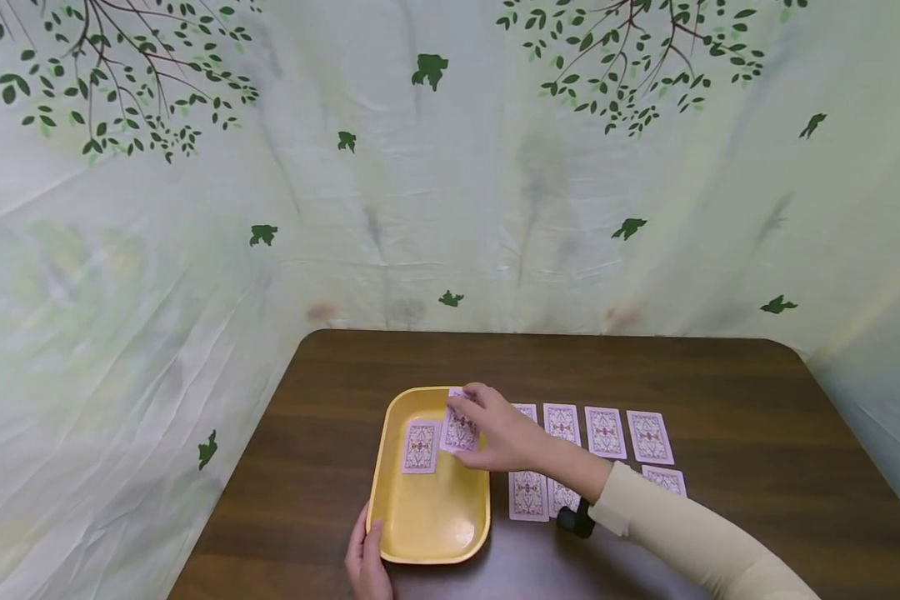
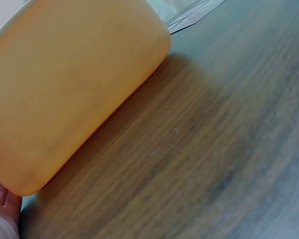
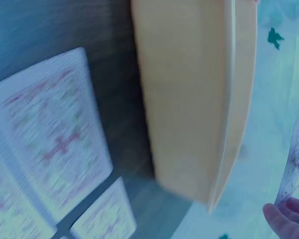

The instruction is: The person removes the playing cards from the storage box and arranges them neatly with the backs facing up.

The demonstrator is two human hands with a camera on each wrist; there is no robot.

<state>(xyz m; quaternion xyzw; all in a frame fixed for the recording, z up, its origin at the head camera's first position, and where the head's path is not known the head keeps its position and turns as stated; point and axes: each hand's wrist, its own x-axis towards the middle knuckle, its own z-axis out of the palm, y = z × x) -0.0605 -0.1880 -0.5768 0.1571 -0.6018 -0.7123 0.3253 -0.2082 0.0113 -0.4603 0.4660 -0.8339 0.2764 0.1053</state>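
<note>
In the head view, a yellow tray point(image 1: 429, 517) stands on the brown table with one patterned playing card point(image 1: 420, 447) lying in its far left part. My right hand point(image 1: 504, 429) reaches over the tray and pinches a second playing card point(image 1: 461, 431) by its ends, just right of the first. That held card point(image 3: 298, 157) also shows at the right edge of the right wrist view, with fingertips at its lower end. At the tray's near left corner my left hand point(image 1: 367, 557) grips the rim and side wall; the left wrist view shows the tray's outer wall point(image 2: 74, 89).
Right of the tray, several playing cards point(image 1: 604, 432) lie in two rows with their patterned backs up, partly hidden by my right forearm. A black wrist camera point(image 1: 576, 521) is on that arm. A leaf-printed cloth point(image 1: 495, 208) hangs behind the table.
</note>
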